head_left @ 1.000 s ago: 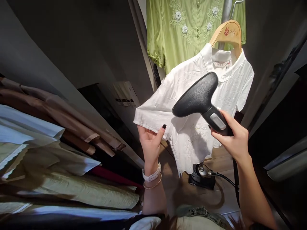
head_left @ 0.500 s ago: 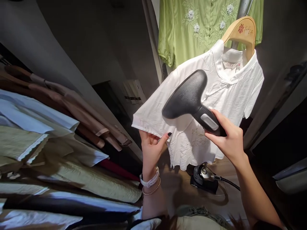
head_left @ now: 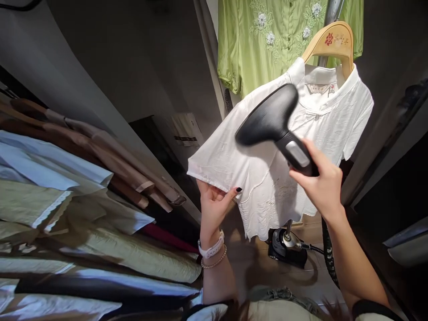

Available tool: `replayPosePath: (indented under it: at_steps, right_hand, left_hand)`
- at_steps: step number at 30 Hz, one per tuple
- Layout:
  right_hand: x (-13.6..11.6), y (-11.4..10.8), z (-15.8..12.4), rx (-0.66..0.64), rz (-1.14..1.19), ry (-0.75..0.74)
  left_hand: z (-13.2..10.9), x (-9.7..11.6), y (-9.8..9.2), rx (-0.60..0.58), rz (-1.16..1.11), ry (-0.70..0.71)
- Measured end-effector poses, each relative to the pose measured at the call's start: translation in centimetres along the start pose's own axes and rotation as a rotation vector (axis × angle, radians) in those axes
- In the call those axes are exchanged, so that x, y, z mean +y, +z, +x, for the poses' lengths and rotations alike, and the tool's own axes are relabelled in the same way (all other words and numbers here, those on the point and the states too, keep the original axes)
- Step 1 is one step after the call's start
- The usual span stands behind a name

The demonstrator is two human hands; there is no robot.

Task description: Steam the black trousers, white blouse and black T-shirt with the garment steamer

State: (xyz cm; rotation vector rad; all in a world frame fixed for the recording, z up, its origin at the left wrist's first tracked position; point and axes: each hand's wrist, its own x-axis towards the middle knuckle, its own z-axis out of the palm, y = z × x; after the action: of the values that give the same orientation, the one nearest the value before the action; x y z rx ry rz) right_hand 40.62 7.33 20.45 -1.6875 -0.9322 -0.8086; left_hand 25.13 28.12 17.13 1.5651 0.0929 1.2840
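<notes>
A white short-sleeved blouse (head_left: 334,133) hangs on a wooden hanger (head_left: 334,38). My left hand (head_left: 214,200) grips the hem of its sleeve and holds that sleeve stretched out to the left; the fingers go inside the opening, with the thumb on the outer side. In my right hand (head_left: 319,178) is a black garment steamer head (head_left: 267,118), held by its handle with the grey button facing up. The steamer head lies over the upper sleeve and shoulder; whether it touches the cloth I cannot tell.
Behind the blouse hangs a green embroidered blouse (head_left: 234,49) by a metal pole (head_left: 332,13). The steamer's black base (head_left: 279,249) stands on the floor, with a hose (head_left: 329,254) running from it. Racked clothes (head_left: 127,249) fill the left side.
My right hand has moved the steamer head up and a little right, towards the shoulder. My left hand keeps its hold on the sleeve. The view has shifted slightly.
</notes>
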Motion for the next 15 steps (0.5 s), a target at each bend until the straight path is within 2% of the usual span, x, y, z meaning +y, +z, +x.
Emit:
replayPosePath:
  at_steps: [5,9,12,15]
  right_hand:
    - [0.3,-0.4,-0.3,0.310,0.155,0.160]
    - [0.9,-0.8,-1.9,0.409,0.212,0.217]
    - [1.4,-1.5,-2.4,0.358,0.185,0.213]
    - [1.5,-2.5,-2.0,0.131,0.116,0.122]
  left_hand:
    - [0.8,-0.5,0.2,0.006,-0.028,-0.002]
    - [0.8,-0.9,0.2,0.017,-0.048,-0.012]
    - [0.7,-1.0,0.1,0.018,-0.066,-0.026]
    - [0.7,-0.9,0.1,0.030,-0.084,-0.043]
